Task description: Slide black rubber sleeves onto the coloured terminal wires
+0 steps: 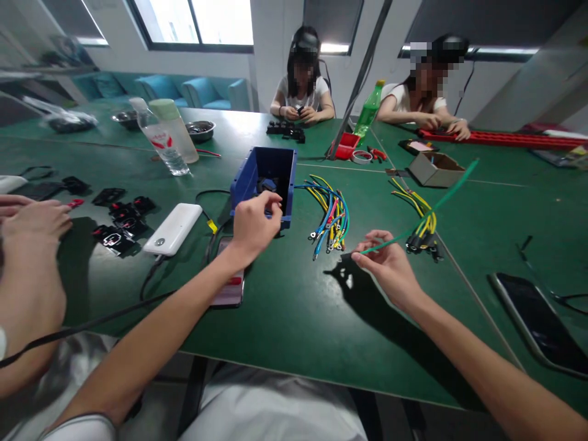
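My left hand (254, 223) hovers at the front lip of a blue bin (267, 173) with small black parts inside; its fingers are curled together, and I cannot make out anything in them. My right hand (387, 261) pinches the near end of a long green wire (432, 208) that slants up and to the right above the table. A bundle of coloured wires with ring terminals (329, 214) lies between my two hands. A second bundle of yellow and green wires with black connectors (421, 226) lies just beyond my right hand.
A white power bank (173, 228) and a phone lie left of my left arm, with black parts (120, 217) further left. A co-worker's hands (27, 226) rest at the left edge. Bottles (165, 138), a cardboard box (434, 168), another phone (537, 321); two people sit opposite.
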`<state>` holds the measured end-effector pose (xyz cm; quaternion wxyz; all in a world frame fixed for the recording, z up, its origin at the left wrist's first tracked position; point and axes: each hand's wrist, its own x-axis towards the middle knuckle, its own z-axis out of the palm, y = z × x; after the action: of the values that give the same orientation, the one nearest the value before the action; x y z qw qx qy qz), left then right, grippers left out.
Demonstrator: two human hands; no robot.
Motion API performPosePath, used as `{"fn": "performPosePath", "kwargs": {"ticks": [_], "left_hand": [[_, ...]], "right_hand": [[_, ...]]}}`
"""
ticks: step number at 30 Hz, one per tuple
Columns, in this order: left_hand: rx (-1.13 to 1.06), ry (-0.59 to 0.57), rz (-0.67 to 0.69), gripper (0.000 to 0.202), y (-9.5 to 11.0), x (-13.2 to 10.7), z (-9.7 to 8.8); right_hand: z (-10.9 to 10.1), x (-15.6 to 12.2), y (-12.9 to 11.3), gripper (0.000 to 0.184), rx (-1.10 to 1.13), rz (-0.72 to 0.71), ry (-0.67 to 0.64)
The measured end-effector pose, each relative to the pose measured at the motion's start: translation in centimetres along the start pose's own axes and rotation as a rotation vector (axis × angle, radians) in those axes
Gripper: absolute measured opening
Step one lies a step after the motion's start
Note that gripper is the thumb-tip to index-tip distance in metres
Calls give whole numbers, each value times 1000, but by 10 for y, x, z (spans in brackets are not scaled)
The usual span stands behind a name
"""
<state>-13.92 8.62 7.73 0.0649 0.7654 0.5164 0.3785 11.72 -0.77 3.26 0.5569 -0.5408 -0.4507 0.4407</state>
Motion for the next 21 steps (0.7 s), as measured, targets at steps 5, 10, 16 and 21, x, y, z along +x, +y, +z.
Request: {"fn": "performPosePath", "kwargs": {"ticks": [5, 10, 16, 21], "left_hand": [[509, -536, -56, 27, -44, 58, 9], [520, -690, -84, 29, -49, 86, 24], [521, -705, -53, 20, -46, 91, 23], [543, -490, 12, 28, -38, 75, 6]], "right_hand": [[-23, 16, 2, 58, -125, -90, 10], [-50, 24, -6, 65, -445, -210, 62], [-86, 35, -26, 59, -797, -215, 276], [-124, 47, -28, 55, -950, -133, 443]]}}
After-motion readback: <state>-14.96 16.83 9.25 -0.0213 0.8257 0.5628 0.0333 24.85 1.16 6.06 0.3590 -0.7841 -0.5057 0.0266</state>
